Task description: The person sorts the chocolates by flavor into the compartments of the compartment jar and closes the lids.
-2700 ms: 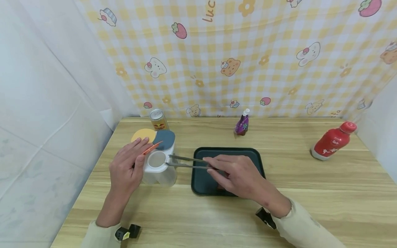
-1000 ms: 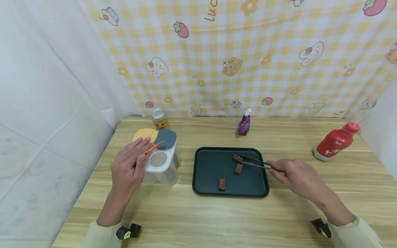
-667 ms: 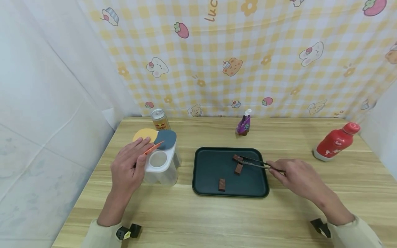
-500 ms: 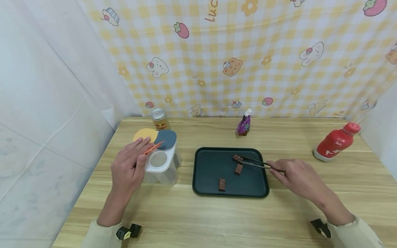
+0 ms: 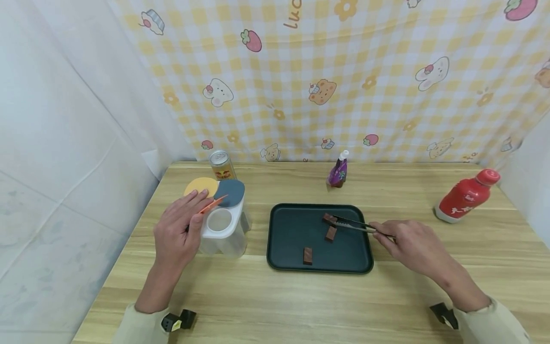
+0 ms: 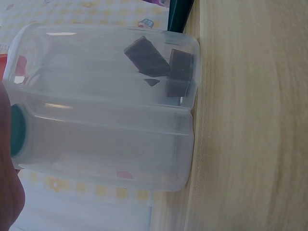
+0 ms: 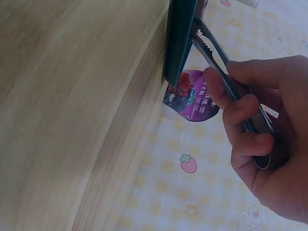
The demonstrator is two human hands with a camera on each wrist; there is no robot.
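Holding metal tongs (image 5: pixel 354 224): right hand (image 5: pixel 412 246), fingers curled round the handles, tips of the tongs reaching over the dark green tray (image 5: pixel 289 228) to a brown chocolate piece (image 5: pixel 328 219) at the tray's back right; whether the tips actually pinch it cannot be told. Second chocolate piece (image 5: pixel 330 233) just beside the first, towards the front. Third chocolate piece (image 5: pixel 307 255) nearer the front edge of the tray, apart from the other two.

Left hand (image 5: pixel 177 234): resting against the left side of a clear plastic container (image 5: pixel 223 234), fingers fairly straight, fingertips at its flipped-up orange lid (image 5: pixel 211 204); one round opening uncovered. Left wrist view shows chocolate pieces (image 6: pixel 161 65) already inside the container (image 6: pixel 106 106).

Bench (image 5: pixel 275 301), light wood, carrying also: drink can (image 5: pixel 221 165) behind the container; small purple bottle (image 5: pixel 337 170) behind the tray; red bottle (image 5: pixel 466 195) at far right. Checked yellow curtain (image 5: pixel 343 81) behind.
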